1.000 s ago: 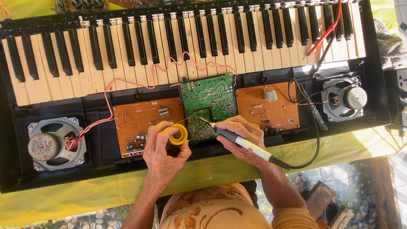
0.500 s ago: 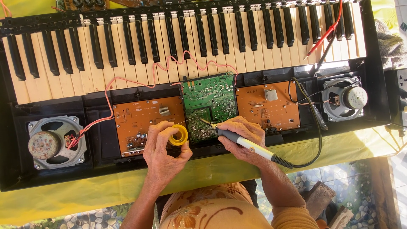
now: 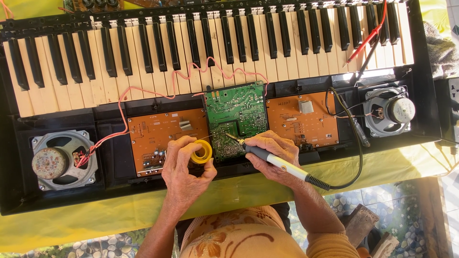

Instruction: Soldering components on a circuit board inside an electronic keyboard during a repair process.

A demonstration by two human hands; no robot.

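Yellow solder spool (image 3: 201, 152) pinched in the left hand (image 3: 184, 174); right hand (image 3: 272, 153) fingers grip the soldering iron (image 3: 267, 157), tip on the green circuit board (image 3: 236, 117). A slip risks bridging adjacent joints or scorching the board.

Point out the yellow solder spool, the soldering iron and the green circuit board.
yellow solder spool (image 3: 201, 152), head view, its front rim.
soldering iron (image 3: 279, 164), head view, pale handle.
green circuit board (image 3: 237, 111), head view, its middle.

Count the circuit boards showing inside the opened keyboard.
3: an orange board left, a green board centre under the iron tip, an orange board right. Others may be hidden.
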